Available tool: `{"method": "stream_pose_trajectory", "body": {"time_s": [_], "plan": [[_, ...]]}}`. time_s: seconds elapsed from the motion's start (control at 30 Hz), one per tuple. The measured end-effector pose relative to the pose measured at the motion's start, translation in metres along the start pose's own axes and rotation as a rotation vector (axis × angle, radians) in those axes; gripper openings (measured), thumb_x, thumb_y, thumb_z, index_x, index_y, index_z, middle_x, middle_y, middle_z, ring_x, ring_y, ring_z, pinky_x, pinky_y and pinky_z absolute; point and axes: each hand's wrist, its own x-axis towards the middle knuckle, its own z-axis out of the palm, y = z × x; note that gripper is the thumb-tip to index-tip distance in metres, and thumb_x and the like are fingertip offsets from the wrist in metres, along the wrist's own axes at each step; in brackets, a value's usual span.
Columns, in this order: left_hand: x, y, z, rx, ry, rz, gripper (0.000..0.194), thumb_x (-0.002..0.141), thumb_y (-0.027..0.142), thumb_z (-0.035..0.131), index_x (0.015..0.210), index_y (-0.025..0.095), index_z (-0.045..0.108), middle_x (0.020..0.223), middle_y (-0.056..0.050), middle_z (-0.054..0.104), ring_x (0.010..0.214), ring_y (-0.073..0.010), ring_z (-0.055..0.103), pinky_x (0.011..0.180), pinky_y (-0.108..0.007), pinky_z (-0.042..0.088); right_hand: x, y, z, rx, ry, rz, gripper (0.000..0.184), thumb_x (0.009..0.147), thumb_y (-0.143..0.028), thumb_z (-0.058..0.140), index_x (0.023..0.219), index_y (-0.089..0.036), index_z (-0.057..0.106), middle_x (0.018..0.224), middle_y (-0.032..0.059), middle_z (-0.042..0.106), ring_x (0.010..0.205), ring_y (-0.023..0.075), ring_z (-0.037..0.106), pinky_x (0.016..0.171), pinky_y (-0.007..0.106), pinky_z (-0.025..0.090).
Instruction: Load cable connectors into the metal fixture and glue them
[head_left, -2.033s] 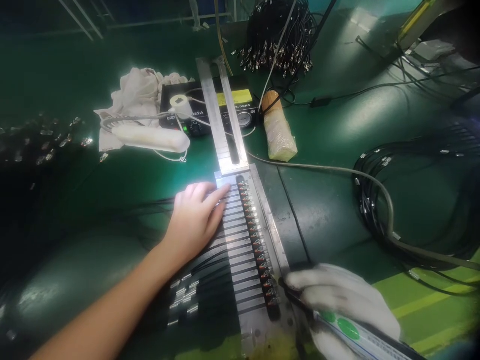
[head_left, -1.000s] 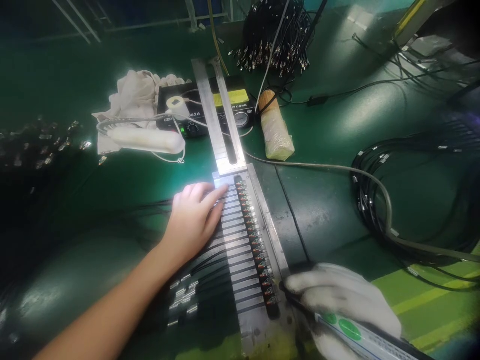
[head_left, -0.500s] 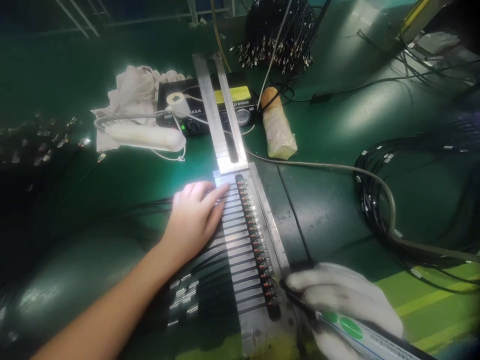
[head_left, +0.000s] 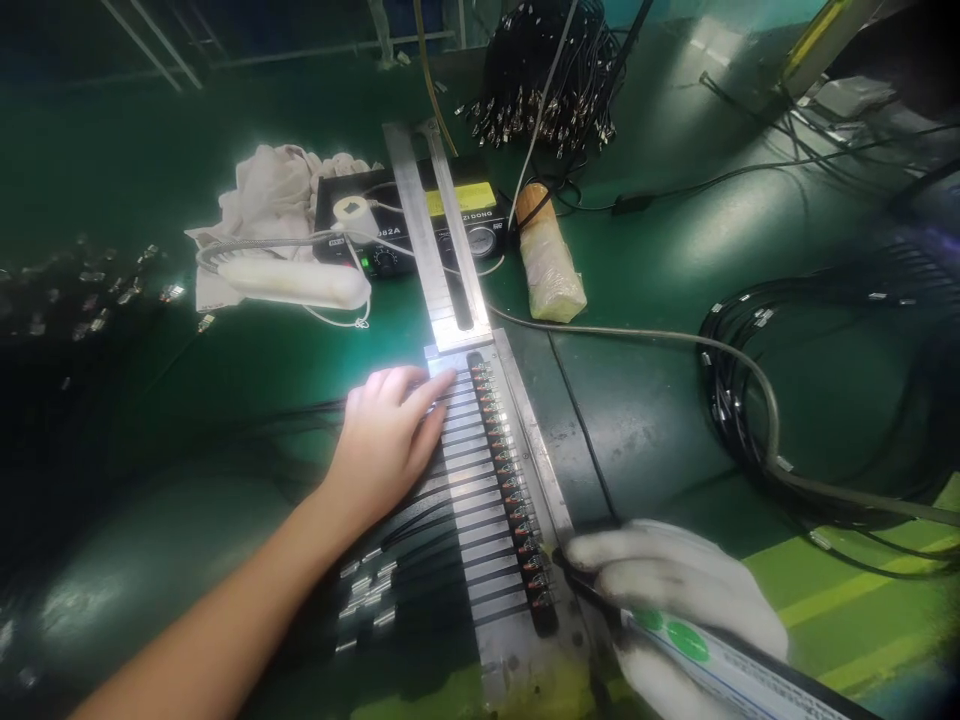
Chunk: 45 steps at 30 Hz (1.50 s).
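Observation:
A long metal jig (head_left: 510,655) lies lengthwise before me, with black cables set side by side in its slots. Their small connector ends, showing orange wires (head_left: 516,482), line up over a dark groove. My left hand (head_left: 386,430), bare, rests on the far end of the slotted plate with its fingers stretched out over the cables. In a white glove, my right hand (head_left: 682,580) is closed around a pen-like tool (head_left: 697,645) with a pale barrel and green marks. The tool's dark tip is beside the jig's near right edge; whether it touches is unclear.
A hinged metal frame (head_left: 420,230) extends beyond the jig, over a black control box (head_left: 390,262). A white handheld device (head_left: 296,283) and crumpled cloth (head_left: 266,190) lie left. A wrapped block (head_left: 551,270) stands right, near coiled cables (head_left: 720,400). More cable bundles (head_left: 544,80) lie behind.
The camera view has shifted slightly. My left hand stays in place on the jig, and my right hand with the pen-like tool has barely moved.

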Motion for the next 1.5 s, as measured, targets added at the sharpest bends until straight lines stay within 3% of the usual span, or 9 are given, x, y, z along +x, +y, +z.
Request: {"method": "stream_pose_trajectory", "body": {"time_s": [0.23,0.43,0.6,0.87,1.17,1.5], "plan": [[0.0,0.001,0.0,-0.003,-0.004,-0.015,0.036,0.101,0.028,0.042,0.129,0.019,0.062,0.114,-0.012,0.061,0.101,-0.029,0.054,0.079,-0.041,0.041,-0.007,-0.006,0.001,0.006,0.159,0.021,0.015,0.095,-0.03,0.057,0.093,-0.019,0.067,0.089,0.0087,0.077,0.073,0.0224,0.076,0.067,0.032,0.062],[0.0,0.001,0.0,0.0,-0.007,-0.019,0.036,0.101,0.028,0.043,0.129,0.019,0.062,0.115,-0.012,0.061,0.101,-0.0288,0.054,0.078,-0.041,0.04,-0.014,-0.002,0.003,0.052,0.102,-0.032,0.022,0.097,-0.037,0.054,0.097,-0.019,0.067,0.091,0.0083,0.077,0.075,0.0219,0.076,0.067,0.031,0.062],[0.001,0.001,0.0,-0.008,-0.016,-0.027,0.035,0.101,0.028,0.043,0.129,0.02,0.062,0.114,-0.011,0.061,0.102,-0.0285,0.054,0.079,-0.041,0.04,-0.013,-0.008,0.005,0.032,0.095,0.019,0.009,0.092,-0.019,0.058,0.097,-0.018,0.065,0.092,0.0076,0.076,0.079,0.0196,0.076,0.073,0.03,0.059],[0.001,0.001,0.0,0.006,-0.018,-0.028,0.036,0.101,0.03,0.041,0.13,0.021,0.061,0.115,-0.011,0.061,0.102,-0.0294,0.054,0.078,-0.042,0.041,-0.009,-0.005,0.005,0.047,0.057,0.033,0.014,0.085,-0.014,0.061,0.097,-0.018,0.066,0.094,0.0074,0.077,0.078,0.0209,0.076,0.071,0.032,0.062],[0.0,0.001,-0.001,0.008,-0.029,-0.035,0.037,0.102,0.031,0.04,0.13,0.021,0.061,0.116,-0.011,0.061,0.103,-0.0291,0.054,0.079,-0.041,0.041,-0.011,-0.008,0.003,0.052,0.059,0.039,0.013,0.085,-0.015,0.06,0.096,-0.019,0.067,0.091,0.0071,0.078,0.074,0.0209,0.076,0.066,0.032,0.061],[0.001,0.002,-0.001,0.004,-0.029,-0.033,0.036,0.102,0.03,0.042,0.131,0.02,0.061,0.115,-0.011,0.061,0.104,-0.0287,0.054,0.08,-0.041,0.04,-0.009,-0.003,0.003,0.047,0.017,-0.006,0.019,0.082,-0.011,0.061,0.099,-0.016,0.066,0.096,0.0082,0.077,0.081,0.0201,0.076,0.072,0.031,0.062]]}}
